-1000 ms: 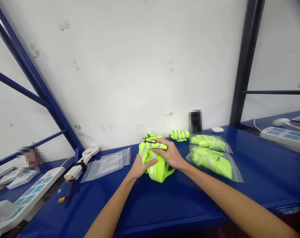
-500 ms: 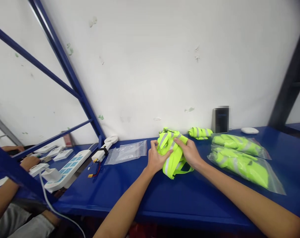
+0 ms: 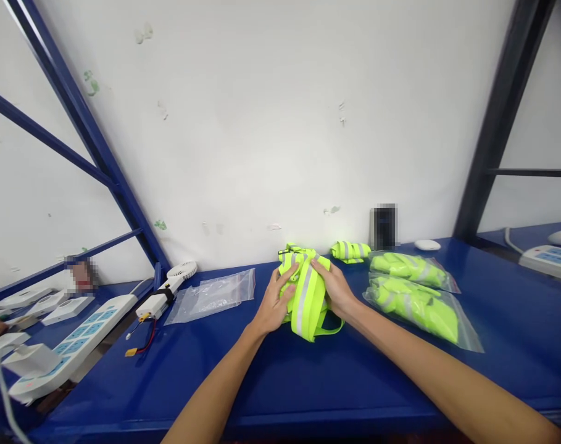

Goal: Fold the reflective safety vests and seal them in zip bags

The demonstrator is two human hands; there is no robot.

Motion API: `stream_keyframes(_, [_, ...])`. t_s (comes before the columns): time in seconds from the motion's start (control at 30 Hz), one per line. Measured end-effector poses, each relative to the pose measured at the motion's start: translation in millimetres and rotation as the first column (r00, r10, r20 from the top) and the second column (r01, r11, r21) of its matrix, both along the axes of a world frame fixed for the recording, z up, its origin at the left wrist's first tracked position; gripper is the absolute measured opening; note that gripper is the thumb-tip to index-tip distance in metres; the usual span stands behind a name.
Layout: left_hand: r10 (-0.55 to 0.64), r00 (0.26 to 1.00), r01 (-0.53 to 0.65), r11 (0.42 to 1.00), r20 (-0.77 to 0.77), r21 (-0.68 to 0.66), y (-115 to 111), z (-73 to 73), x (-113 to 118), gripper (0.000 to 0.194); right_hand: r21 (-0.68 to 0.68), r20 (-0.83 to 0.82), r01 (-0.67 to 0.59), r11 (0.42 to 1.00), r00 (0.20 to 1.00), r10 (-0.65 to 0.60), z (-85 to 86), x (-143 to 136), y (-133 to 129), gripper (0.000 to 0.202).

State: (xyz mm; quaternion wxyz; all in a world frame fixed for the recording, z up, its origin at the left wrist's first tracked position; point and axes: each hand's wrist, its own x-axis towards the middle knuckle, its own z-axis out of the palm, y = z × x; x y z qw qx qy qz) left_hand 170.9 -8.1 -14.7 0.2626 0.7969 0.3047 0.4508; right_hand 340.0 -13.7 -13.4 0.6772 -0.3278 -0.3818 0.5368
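Between my two hands is a bunched neon-yellow reflective vest (image 3: 304, 299) with silver stripes, its straps folded over and a loop hanging at the lower right. My left hand (image 3: 274, 302) grips its left side, thumb on the front. On the right side, my right hand (image 3: 336, 287) holds it with the thumb near the top fold; the other fingers are partly hidden behind the fabric. A black buckle or clip shows at the vest's top left. Behind and to the right lies a rolled yellow reflective strap bundle (image 3: 350, 250).
Two clear bags (image 3: 412, 305) of yellow vests lie at right. Flat clear zip bags (image 3: 210, 296) and a small white fan (image 3: 181, 271) with wired battery are at left. A power strip (image 3: 76, 345) stands farther left. A dark pixelated device (image 3: 384, 228) leans on the wall beside a white case (image 3: 427, 245).
The view has turned right, so everything sits farther left. The vest's front strap now hangs more broadly folded downward between my hands; both hands still hold it.
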Motion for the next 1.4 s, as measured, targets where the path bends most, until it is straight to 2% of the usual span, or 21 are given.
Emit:
stream_keyframes(0.13, [-0.024,0.989,0.047,0.986,0.143,-0.161,7,0.8,2,0.042,0.004,0.015,-0.035,0.999,0.999,0.035,1.0,-2,-3,0.046])
stream_keyframes(0.23, [0.010,0.982,0.027,0.982,0.190,-0.189,6,-0.1,4,0.041,0.028,0.057,-0.045,0.999,0.997,0.043,1.3,-4,-4,0.048])
stream_keyframes(0.3, [0.016,0.971,0.036,0.977,0.240,-0.210,3,-0.6,5,0.052,0.050,0.086,-0.040,0.998,0.996,0.035,0.8,-3,-4,0.049])
stream_keyframes(0.4, [0.004,0.940,0.096,0.957,0.342,-0.275,3,-2.0,6,0.083,0.082,0.158,-0.031,0.996,0.987,0.018,-0.4,-3,-5,0.049])
stream_keyframes(0.47, [-0.001,0.923,0.129,0.943,0.386,-0.305,7,-4.3,5,0.092,0.106,0.230,-0.039,0.994,0.973,0.013,-0.8,-4,-7,0.048])
stream_keyframes(0.6, [-0.024,0.916,0.169,0.929,0.401,-0.328,19,-10.8,2,0.077,0.137,0.297,0.007,0.990,0.954,-0.048,0.4,-5,-9,0.043])
stream_keyframes(0.73, [-0.132,0.912,0.272,0.904,0.389,-0.331,19,-11.0,2,0.059,0.145,0.312,0.105,0.984,0.939,-0.146,2.2,-3,-8,0.040])
stream_keyframes(0.8, [-0.167,0.921,0.287,0.902,0.353,-0.322,14,-8.0,4,0.058,0.156,0.315,0.140,0.978,0.931,-0.184,2.6,-1,-7,0.039])
stream_keyframes(0.9, [-0.164,0.948,0.235,0.939,0.274,-0.252,5,-4.4,7,0.058,0.158,0.301,0.172,0.972,0.929,-0.213,2.5,1,-4,0.043])
stream_keyframes(1.0, [-0.143,0.962,0.184,0.969,0.232,-0.164,-3,-3.8,11,0.067,0.113,0.293,0.176,0.978,0.934,-0.202,2.1,2,-3,0.052])
stream_keyframes(1.1, [-0.172,0.960,0.207,0.967,0.223,-0.148,-10,-3.4,15,0.074,0.079,0.311,0.191,0.978,0.928,-0.207,2.4,2,-2,0.057])
stream_keyframes(1.2, [-0.193,0.947,0.234,0.962,0.257,-0.141,-16,-1.3,17,0.071,0.154,0.390,0.243,0.958,0.876,-0.285,3.1,2,-3,0.054])
stream_keyframes(1.27, [-0.192,0.929,0.258,0.949,0.318,-0.182,-19,-0.1,18,0.068,0.237,0.434,0.275,0.932,0.828,-0.355,3.2,1,-4,0.051])
stream_keyframes(1.4, [-0.226,0.858,0.396,0.863,0.462,-0.313,-21,-0.5,21,0.073,0.330,0.481,0.346,0.878,0.739,-0.472,2.4,1,-7,0.050])
